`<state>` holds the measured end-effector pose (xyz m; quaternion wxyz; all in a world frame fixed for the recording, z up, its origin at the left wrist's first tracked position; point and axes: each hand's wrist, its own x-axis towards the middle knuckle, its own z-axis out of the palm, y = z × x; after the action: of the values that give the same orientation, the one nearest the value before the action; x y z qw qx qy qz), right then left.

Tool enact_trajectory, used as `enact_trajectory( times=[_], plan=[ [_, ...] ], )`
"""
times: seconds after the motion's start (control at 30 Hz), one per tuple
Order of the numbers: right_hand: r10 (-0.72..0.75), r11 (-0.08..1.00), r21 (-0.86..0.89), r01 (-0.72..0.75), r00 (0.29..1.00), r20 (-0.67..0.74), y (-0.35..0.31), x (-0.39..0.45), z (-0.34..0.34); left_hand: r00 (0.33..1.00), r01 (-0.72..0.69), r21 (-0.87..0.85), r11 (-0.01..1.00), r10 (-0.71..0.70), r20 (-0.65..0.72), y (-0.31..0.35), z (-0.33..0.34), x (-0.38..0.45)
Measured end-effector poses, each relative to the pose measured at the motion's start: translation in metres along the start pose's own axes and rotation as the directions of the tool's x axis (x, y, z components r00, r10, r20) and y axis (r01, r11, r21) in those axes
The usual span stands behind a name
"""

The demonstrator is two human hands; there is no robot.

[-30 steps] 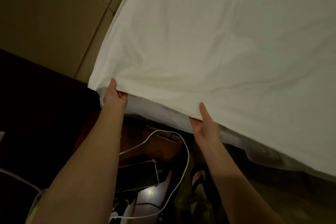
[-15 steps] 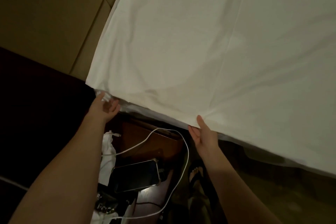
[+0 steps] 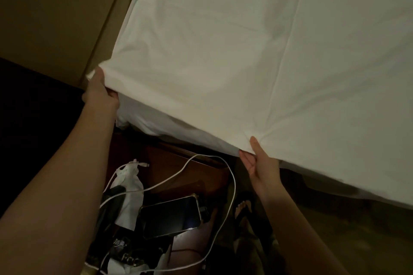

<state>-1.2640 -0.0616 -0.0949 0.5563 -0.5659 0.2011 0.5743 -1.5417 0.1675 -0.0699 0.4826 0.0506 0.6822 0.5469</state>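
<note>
My left hand [image 3: 101,94] grips the near-left corner of the white sheet [image 3: 245,51], fingers curled under the hem and thumb along its outer edge. My right hand [image 3: 262,163] pinches the same near edge further right, thumb on top of the cloth and fingers beneath it. The two hands are well apart. The sheet lies spread over the bed, creases fanning out from the right-hand pinch, and its near edge is raised clear of the bedding underneath. Below that edge stands a dark wooden table [image 3: 178,163] carrying a phone [image 3: 171,216], screen dark, with a white cable [image 3: 232,183] looped across it and a crumpled white bag [image 3: 129,187] just beside the phone. My sandalled foot [image 3: 243,210] shows on the floor between table and bed.
</note>
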Motion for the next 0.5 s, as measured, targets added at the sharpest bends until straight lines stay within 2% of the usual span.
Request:
enact_trajectory(
  times=[0.07, 0.13, 0.23, 0.3, 0.4, 0.5],
  plan=[
    [0.013, 1.000, 0.007, -0.013, 1.000, 0.012, 0.002, -0.004, 0.000, 0.998, -0.060, -0.024, 0.998, 0.060, -0.003, 0.008, -0.005, -0.005],
    [0.023, 0.999, -0.039, -0.025, 0.999, -0.039, 0.009, -0.001, -0.001, 0.995, -0.048, 0.065, 0.997, 0.053, -0.081, 0.002, -0.027, 0.003],
    [0.061, 0.992, -0.100, -0.075, 0.988, -0.141, 0.014, 0.013, -0.001, 0.987, 0.126, 0.114, 0.985, -0.113, -0.114, -0.019, -0.052, 0.012],
    [0.107, 0.975, -0.177, -0.135, 0.981, -0.162, 0.012, 0.023, -0.003, 0.972, 0.215, 0.148, 0.965, -0.196, -0.130, -0.032, -0.055, 0.006],
    [0.278, 0.842, -0.450, -0.297, 0.954, -0.110, 0.012, 0.016, -0.019, 0.945, 0.323, 0.211, 0.922, -0.327, -0.017, -0.052, -0.039, -0.021],
    [0.373, 0.705, -0.603, -0.373, 0.918, -0.132, 0.008, -0.002, -0.045, 0.918, 0.367, 0.381, 0.849, -0.398, 0.003, -0.076, -0.030, -0.060]
  ],
)
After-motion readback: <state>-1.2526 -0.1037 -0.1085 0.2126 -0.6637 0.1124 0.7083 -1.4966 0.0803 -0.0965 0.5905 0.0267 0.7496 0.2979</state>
